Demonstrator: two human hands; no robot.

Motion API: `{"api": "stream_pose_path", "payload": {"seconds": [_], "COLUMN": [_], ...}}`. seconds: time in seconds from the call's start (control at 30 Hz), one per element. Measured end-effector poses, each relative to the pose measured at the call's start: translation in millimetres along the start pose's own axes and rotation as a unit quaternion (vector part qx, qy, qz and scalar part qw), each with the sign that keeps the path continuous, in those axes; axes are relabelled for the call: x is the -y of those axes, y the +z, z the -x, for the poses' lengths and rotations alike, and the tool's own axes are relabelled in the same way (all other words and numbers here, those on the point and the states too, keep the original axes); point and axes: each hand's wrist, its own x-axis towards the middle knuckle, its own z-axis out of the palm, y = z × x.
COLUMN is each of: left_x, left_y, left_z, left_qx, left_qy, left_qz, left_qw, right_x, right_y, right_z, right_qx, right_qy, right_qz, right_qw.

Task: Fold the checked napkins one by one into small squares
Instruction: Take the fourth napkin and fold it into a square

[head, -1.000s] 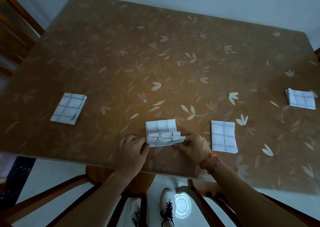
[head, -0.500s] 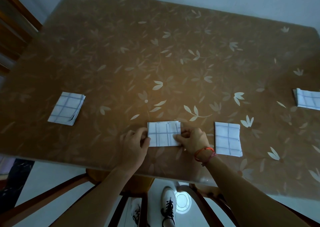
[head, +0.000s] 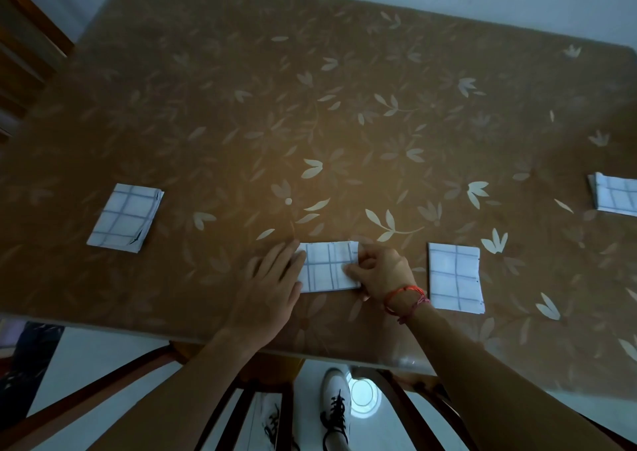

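Near the front edge of the bench point(head: 344, 106), between both hands, lay the working napkin point(head: 327, 268) — a checked rectangle, flat and already several layers thick. The left grip point(head: 272, 278) was released: its fingers were straight, with the tips resting on the napkin's left edge, evidently to pin it against sliding. The right grip point(head: 382, 271) was pinching the right edge, thumb on top and fingers curled at the far corner — judged ready to carry that side across for a further fold. Three folded pieces lay apart: the near-right napkin point(head: 455, 278) just beside the right wrist, the left napkin point(head: 125, 218) well clear, and the far-right napkin point(head: 617, 197) partly cut off by the frame. The spacing suggested finished work, set aside to keep the folding spot free.
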Motion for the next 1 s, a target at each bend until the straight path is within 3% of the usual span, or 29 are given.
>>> {"api": "stream_pose_path", "payload": {"seconds": [0.23,0.33,0.4,0.47,0.53,0.63,1.0], "left_x": [7,8,9,8,7,6,8], "left_y": [5,6,8,9,11,12,13], "left_z": [-2,-2,-2,0,1,0,3], "left_qx": [0.092,0.095,0.092,0.091,0.087,0.082,0.084], "left_qy": [-0.016,-0.014,-0.014,-0.015,-0.017,-0.018,-0.008], "left_qz": [-0.021,-0.016,-0.018,-0.020,-0.022,-0.026,-0.048], "left_qw": [0.995,0.995,0.996,0.996,0.996,0.996,0.995], "right_x": [6,9,10,14,19,22,6], "right_y": [-3,-4,2,15,35,61,65], "right_z": [1,6,12,17,19,18,1], "right_qx": [0.017,-0.056,-0.138,-0.177,-0.152,-0.103,-0.029], "right_qy": [0.007,-0.019,-0.089,-0.219,-0.308,-0.362,-0.355], "right_qz": [0.010,0.118,0.167,0.193,0.233,0.302,0.383], "right_qw": [1.000,0.991,0.972,0.940,0.910,0.876,0.852]}}
